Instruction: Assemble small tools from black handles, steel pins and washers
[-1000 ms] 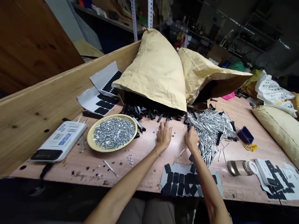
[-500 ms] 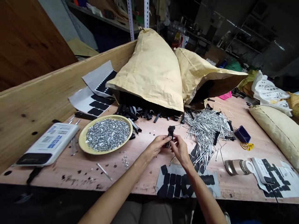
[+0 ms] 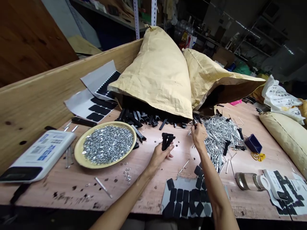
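My left hand (image 3: 159,155) is closed around black plastic pieces (image 3: 167,140), which stand upright above its fingers over the middle of the table. My right hand (image 3: 199,135) reaches forward to the left edge of a heap of thin metal pins (image 3: 223,135). Its fingers are pinched at a black plastic part (image 3: 197,118) just below the mouths of the paper sacks; the fingertips are partly hidden. More black plastic parts (image 3: 136,118) lie in front of the large paper sack (image 3: 155,76).
At left stands a yellow dish (image 3: 79,150) of small metal washers, beside a white power bank (image 3: 40,153). In front lies a sheet of black stickers (image 3: 177,183). To the right are a glass jar (image 3: 249,181), a dark blue box (image 3: 253,143) and a filled sack (image 3: 285,137).
My hands were together at the black piece. The right has let go and moved forward and right to the pins' edge; the left keeps its pieces, slightly lower and further left.
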A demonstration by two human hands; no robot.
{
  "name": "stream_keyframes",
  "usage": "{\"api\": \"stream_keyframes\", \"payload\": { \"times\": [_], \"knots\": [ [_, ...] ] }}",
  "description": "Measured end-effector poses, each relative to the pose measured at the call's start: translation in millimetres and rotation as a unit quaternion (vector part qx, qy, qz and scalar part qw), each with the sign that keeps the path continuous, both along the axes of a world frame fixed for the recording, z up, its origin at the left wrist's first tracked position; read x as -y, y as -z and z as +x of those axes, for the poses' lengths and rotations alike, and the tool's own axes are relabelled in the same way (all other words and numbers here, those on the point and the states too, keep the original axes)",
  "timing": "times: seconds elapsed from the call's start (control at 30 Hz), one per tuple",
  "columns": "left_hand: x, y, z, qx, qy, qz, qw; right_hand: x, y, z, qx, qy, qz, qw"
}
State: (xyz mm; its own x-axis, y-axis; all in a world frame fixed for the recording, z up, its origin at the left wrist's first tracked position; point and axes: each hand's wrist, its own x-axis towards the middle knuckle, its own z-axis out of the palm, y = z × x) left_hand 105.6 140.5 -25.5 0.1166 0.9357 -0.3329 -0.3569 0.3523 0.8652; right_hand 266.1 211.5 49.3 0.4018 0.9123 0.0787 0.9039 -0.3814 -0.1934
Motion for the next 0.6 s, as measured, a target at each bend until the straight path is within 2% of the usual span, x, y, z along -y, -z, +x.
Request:
{"api": "stream_keyframes", "payload": {
  "times": [0.03, 0.1, 0.13, 0.2, 0.23, 0.27, 0.3, 0.33, 0.4, 0.43, 0.5, 0.6],
  "knots": [
    [1, -0.8, -1, -0.049, -0.015, 0.035, 0.998, 9, -5.6, 2, -0.025, -0.001, -0.003, 1.000],
    [3, -3.4, -1, -0.136, -0.026, 0.129, 0.982, 31, -16.6, 4, -0.126, -0.055, -0.058, 0.989],
    [4, -4.7, 0, -0.167, -0.018, 0.180, 0.969, 41, -20.9, 5, -0.194, -0.097, -0.104, 0.971],
    [4, -5.6, 3, -0.199, 0.025, 0.262, 0.944, 53, -25.9, 6, -0.311, -0.169, -0.186, 0.917],
    [5, -5.2, 5, -0.206, 0.054, 0.275, 0.938, 54, -26.9, 7, -0.347, -0.187, -0.214, 0.894],
    [5, -4.2, 7, -0.208, 0.082, 0.264, 0.938, 51, -27.1, 9, -0.361, -0.193, -0.227, 0.884],
    [4, -3.2, 8, -0.200, 0.106, 0.232, 0.946, 44, -26.8, 12, -0.347, -0.185, -0.226, 0.891],
    [4, -2.5, 9, -0.179, 0.127, 0.187, 0.958, 33, -26.2, 16, -0.296, -0.163, -0.208, 0.918],
    [3, -3.2, 8, -0.098, 0.155, 0.090, 0.979, 6, -23.7, 25, -0.126, -0.081, -0.134, 0.980],
    [3, -4.7, 7, -0.049, 0.161, 0.054, 0.984, -9, -21.7, 30, -0.030, -0.040, -0.090, 0.995],
    [2, -8.9, 5, 0.035, 0.164, 0.012, 0.986, -37, -15.9, 38, 0.060, 0.006, -0.057, 0.997],
    [0, -12.3, 4, 0.099, 0.146, -0.032, 0.984, -63, -6.8, 43, 0.080, 0.028, -0.071, 0.994]
  ]
}}
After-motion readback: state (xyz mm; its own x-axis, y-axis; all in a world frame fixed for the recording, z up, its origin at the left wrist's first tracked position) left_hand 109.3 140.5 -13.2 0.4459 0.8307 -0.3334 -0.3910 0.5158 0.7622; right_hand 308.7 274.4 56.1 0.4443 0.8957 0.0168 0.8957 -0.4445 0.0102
